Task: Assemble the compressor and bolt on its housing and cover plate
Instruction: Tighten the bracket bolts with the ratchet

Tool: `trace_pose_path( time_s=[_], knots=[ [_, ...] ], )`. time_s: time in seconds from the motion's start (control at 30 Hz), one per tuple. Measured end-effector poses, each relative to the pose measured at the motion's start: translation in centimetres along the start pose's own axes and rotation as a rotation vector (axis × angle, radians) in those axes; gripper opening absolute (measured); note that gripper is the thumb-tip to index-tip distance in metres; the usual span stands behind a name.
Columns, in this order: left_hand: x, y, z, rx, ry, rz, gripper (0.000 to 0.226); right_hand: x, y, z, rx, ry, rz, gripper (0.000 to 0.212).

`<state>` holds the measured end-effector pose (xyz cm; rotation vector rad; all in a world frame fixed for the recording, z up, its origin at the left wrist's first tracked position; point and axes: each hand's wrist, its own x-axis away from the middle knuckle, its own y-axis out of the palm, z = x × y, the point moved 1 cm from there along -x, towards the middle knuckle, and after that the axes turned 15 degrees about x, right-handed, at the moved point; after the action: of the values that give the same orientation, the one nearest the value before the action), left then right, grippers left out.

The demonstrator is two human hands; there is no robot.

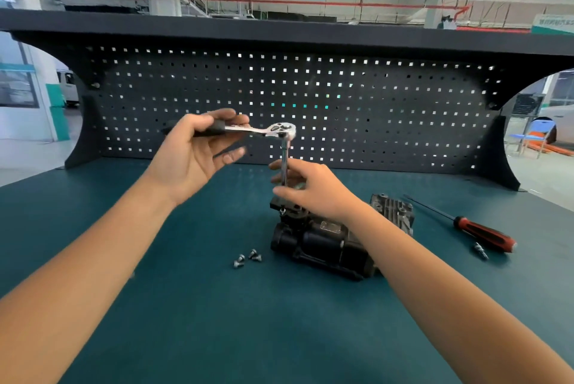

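The right grip [310,188] pinches the thin chrome extension bar [285,153] between fingertips and thumb, keeping it upright. The bar's lower end is hidden behind the fingers, directly over the top of the black compressor body [316,243], which sits on the teal bench [186,306] just below this grip. The bar's top joins the head of a chrome ratchet wrench with a black handle [270,130]. The left grip [192,150], up and to the left, holds that handle with thumb and upper fingers closed on it, the lower fingers loosely spread. Below and left of the right grip lie three small silver bolts [248,257] beside the compressor. Just right of it rests a grey cast-metal cover plate [393,209]. Farther right lie a red-and-black screwdriver [484,233] and a small metal bit [480,251].
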<state>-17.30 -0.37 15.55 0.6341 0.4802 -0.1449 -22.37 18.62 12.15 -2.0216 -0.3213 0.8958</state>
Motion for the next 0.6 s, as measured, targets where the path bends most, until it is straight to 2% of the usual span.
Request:
trace_pose_path(
  time_s=[0.1, 0.2, 0.27, 0.33, 0.4, 0.47, 0.53, 0.6],
  knots=[
    [-2.0, -0.8, 0.5, 0.077, -0.051, 0.104, 0.036, -0.6, 0.2, -0.2, -0.071, 0.025, -0.074, 0.026],
    [-2.3, -1.0, 0.9, -0.007, 0.083, 0.244, 0.018, -1.0, 0.4, -0.1, -0.060, 0.043, -0.021, 0.011],
    [-1.2, -0.8, 1.0, -0.213, 0.240, 0.257, 0.017, -1.0, 0.6, -0.1, -0.031, 0.043, 0.026, 0.010],
    [1.4, -0.1, 1.0, -0.527, 0.425, 0.191, 0.019, -0.8, 1.2, -0.4, 0.007, 0.050, 0.078, 0.012],
    [4.4, 1.0, 0.9, -0.921, 0.666, 0.006, 0.021, -0.7, 1.6, -0.7, 0.033, 0.073, 0.125, 0.013],
    [6.6, 2.3, 0.2, -1.291, 0.817, -0.170, 0.037, -0.7, 2.0, -1.1, 0.064, 0.108, 0.157, 0.014],
    [7.6, 3.5, -0.1, -1.356, 0.742, -0.133, 0.045, -0.7, 2.2, -1.4, 0.069, 0.150, 0.180, 0.014],
    [7.9, 4.6, -0.1, -1.336, 0.754, -0.088, 0.046, -0.6, 2.4, -1.4, 0.070, 0.188, 0.202, 0.015]
  ],
)
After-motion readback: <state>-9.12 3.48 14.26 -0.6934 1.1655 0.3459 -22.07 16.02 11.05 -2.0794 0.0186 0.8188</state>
